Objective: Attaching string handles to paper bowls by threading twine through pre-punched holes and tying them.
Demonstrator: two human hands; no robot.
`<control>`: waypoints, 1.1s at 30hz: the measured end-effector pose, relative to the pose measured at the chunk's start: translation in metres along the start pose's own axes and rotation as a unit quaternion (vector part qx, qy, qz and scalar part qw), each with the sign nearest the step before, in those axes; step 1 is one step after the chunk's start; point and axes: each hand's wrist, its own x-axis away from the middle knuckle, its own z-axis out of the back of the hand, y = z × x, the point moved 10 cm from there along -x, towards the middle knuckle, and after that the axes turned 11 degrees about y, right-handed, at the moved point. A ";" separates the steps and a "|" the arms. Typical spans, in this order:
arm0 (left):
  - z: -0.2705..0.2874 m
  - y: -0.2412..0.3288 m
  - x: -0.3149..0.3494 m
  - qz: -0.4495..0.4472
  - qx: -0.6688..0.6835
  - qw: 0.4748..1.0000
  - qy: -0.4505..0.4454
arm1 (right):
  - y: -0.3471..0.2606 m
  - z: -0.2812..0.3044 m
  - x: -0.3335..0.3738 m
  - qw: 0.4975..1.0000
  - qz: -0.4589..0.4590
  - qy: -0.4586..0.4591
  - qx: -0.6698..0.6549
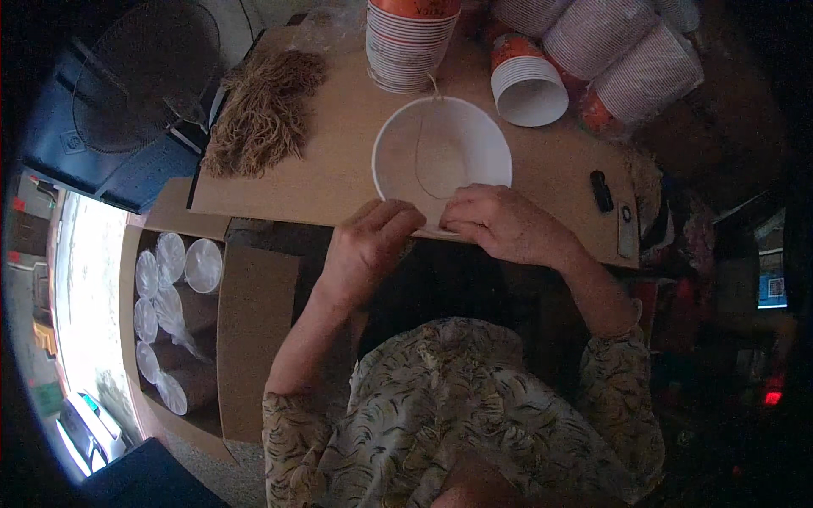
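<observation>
A white paper bucket (487, 140) stands at the table's near edge, its open mouth toward me. A thin brown string (417, 152) is fastened at its far rim and runs down inside to the near rim, where my fingers hide its end. My left hand (373, 241) is closed in a pinch on the near left rim of the bucket. Close beside it, my right hand (508, 227) is closed too, fingertips pinched at the near rim where the string comes up. Exactly what lies between the fingertips is hard to see.
A bundle of brown strings (267, 110) lies at left. Stacked paper buckets (411, 42) stand behind, with an orange-and-white stack (529, 89) on its side and wrapped stacks (644, 80) at right. A small black tool (601, 190) lies right. A carton (254, 339) holds wrapped stacks.
</observation>
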 end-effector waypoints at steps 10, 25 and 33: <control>-0.029 -0.025 -0.020 0.035 0.139 0.990 -0.015 | 0.034 0.001 0.017 0.993 -0.101 -0.043 -0.046; -0.091 -0.026 0.031 0.417 0.301 0.830 -0.218 | 0.021 -0.019 0.030 0.982 -0.115 -0.134 -0.061; -0.101 -0.035 0.058 0.425 0.277 0.831 -0.226 | 0.016 -0.034 0.040 0.982 -0.102 -0.150 -0.046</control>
